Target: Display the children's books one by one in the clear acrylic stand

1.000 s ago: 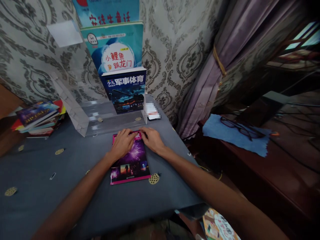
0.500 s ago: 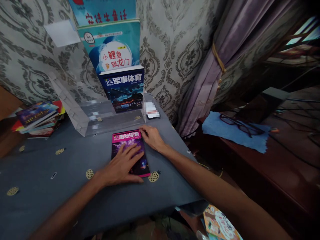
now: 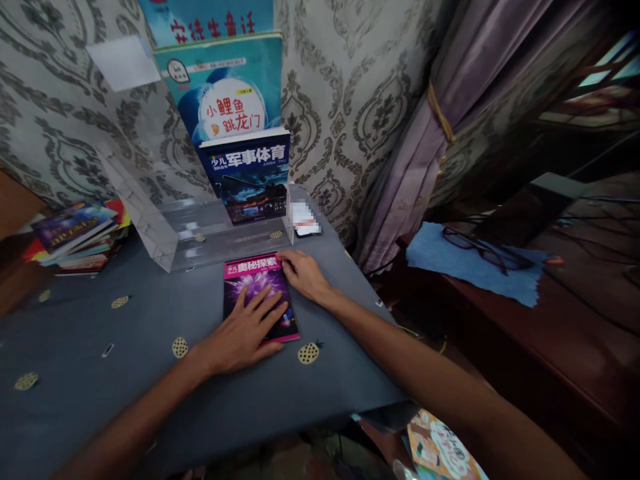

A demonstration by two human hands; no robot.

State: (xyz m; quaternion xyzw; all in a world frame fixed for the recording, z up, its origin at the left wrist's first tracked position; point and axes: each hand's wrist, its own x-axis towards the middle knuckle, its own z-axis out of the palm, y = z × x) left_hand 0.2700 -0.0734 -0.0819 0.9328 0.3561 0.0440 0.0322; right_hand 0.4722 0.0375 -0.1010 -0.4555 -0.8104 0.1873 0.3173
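A purple and pink book (image 3: 260,281) lies face up on the grey tablecloth (image 3: 200,413) in front of the clear stand. My left hand (image 3: 249,327) rests flat across its lower cover, fingers spread and thumb by the bottom edge. At the upper right corner is my right hand (image 3: 303,273), its fingers curled in and the fingertips closed on that corner. The clear acrylic stand (image 3: 170,250) holds a dark blue book (image 3: 250,190) on its front right, with a teal book (image 3: 225,73) and another blue book (image 3: 215,17) in higher rows behind.
Books are stacked (image 3: 83,237) at the table's left. A phone (image 3: 305,219) lies beside the stand's right end. To the right, glasses (image 3: 485,250) rest on a blue cloth (image 3: 430,260) on a dark red surface. An orange-covered book (image 3: 440,443) is below the table edge.
The purple book has shifted slightly away from me, towards the stand, under my left hand. My right hand stays at its upper right corner.
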